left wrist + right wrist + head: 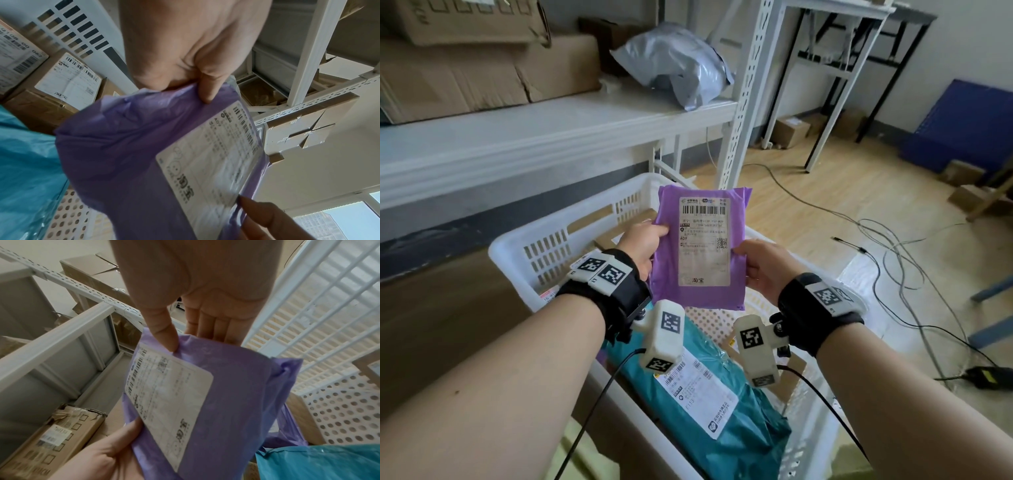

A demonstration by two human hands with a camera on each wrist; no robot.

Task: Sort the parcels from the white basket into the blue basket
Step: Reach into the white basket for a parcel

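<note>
Below, the white basket [558, 240] holds a teal parcel [722, 418] and brown boxes [68, 84]; the blue basket [962, 130] stands well apart on the floor. Above the white basket, the purple parcel [702, 246] hangs upright, label facing the head camera, pinched by the left hand [643, 243] and right hand [760, 267], thumbs in front, fingers [213, 327] behind

In the centre of the frame a parcel [702, 246] is held above the basket [544, 240], with the left hand [643, 245] at its left edge and the right hand [763, 267] at its right edge. Another parcel [722, 411] lies in the basket at the lower centre, and boxes [613, 226] lie in it behind the held one. A shelf [551, 137] crosses the upper left with a bag [674, 65] on it.
</note>
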